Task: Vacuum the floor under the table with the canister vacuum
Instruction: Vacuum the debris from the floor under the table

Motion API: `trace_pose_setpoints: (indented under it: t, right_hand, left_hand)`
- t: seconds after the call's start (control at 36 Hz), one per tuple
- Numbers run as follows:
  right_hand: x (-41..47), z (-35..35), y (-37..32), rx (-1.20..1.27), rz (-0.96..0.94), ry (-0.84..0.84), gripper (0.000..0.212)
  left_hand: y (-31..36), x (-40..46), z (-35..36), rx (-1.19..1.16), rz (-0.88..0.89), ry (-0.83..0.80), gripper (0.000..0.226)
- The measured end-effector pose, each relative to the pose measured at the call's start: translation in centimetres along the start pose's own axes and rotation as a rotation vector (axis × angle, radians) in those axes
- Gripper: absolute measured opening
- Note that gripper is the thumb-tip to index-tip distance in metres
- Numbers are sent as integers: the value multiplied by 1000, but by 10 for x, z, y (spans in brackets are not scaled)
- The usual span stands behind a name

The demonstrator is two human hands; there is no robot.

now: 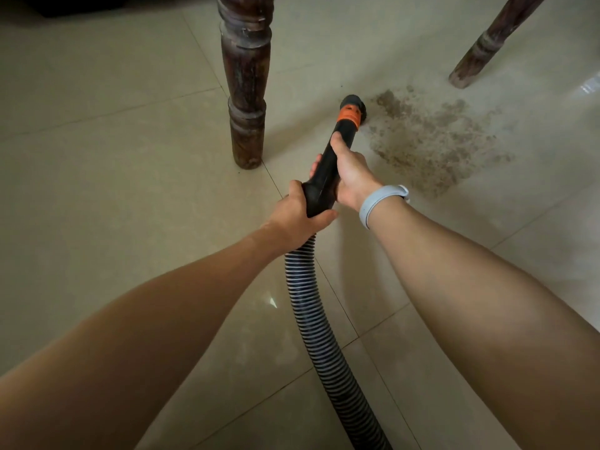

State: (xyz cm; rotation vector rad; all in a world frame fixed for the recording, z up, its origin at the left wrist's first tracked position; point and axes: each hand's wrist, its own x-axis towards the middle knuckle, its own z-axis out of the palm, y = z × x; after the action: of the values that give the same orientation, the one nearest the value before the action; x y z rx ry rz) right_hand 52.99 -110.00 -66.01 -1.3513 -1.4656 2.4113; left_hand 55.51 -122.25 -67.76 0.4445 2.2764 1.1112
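Ribbed hose (313,323) snakes up from 6 o'clock to the black wand (328,164), gripped by the left hand (297,216) and right hand (350,177). Its nozzle (354,107) touches the dirt patch (431,138) on the floor (113,190), at 3 o'clock of a bench leg (246,92).

Dim, soft light, sharp focus; window glare on the floor tiles (589,87) at right, wide-angle bending at edges.

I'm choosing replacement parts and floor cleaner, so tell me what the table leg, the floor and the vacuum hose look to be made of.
Table leg: turned wood by the look, dark brown stain, worn and scuffed, pale near the foot.
Floor: likely glazed ceramic or stone tile, beige, glossy; thin grout lines and light reflections show.
Vacuum hose: probably flexible ribbed plastic, black with grey ridges, joined to a smooth black rigid wand with an orange collar.
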Motion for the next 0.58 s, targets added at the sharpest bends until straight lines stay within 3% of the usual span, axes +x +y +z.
trace_pose_setpoints:
  t: [0.58]
  right_hand:
    - [-23,-26,26,23,6,35,34]
  left_hand:
    - [-12,-32,16,-35,25,-121,44]
